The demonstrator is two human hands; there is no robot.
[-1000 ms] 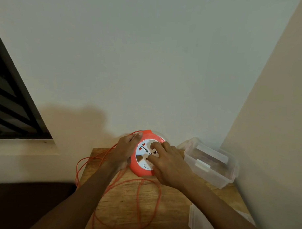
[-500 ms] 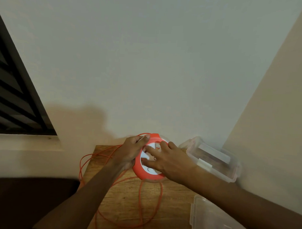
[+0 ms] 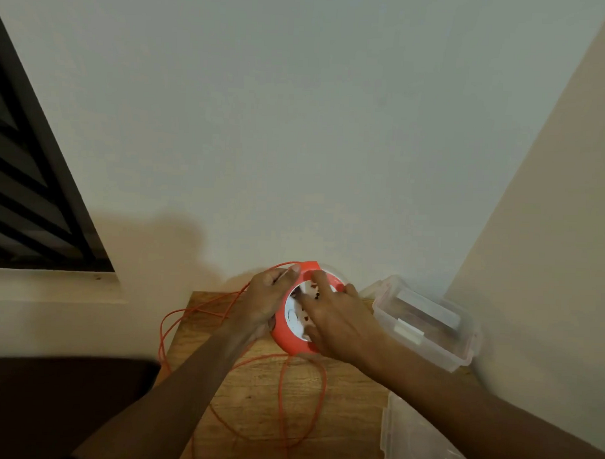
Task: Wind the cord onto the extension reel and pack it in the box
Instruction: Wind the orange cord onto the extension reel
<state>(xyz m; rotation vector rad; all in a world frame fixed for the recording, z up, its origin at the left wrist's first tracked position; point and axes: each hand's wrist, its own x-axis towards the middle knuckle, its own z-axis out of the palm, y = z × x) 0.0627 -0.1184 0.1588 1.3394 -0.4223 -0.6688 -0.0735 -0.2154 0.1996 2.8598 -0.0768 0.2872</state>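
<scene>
An orange extension reel (image 3: 292, 342) with a white socket face stands tilted at the back of the wooden table (image 3: 254, 392). My left hand (image 3: 268, 296) grips its left rim, thumb on the top edge. My right hand (image 3: 335, 316) lies across the white face, fingers curled onto it. Loose orange cord (image 3: 303, 377) loops over the table in front and trails off the left edge. A clear plastic box (image 3: 425, 319) sits open at the right, near the wall corner.
A clear plastic lid (image 3: 420, 443) lies at the table's front right. Walls close the table in behind and on the right. A dark louvred window (image 3: 24, 199) is at the left. Below the table's left edge the floor is dark.
My right hand has turned on the reel's face, sliding from the lower right up over the centre. The reel has tilted further toward the right. The view has shifted slightly.
</scene>
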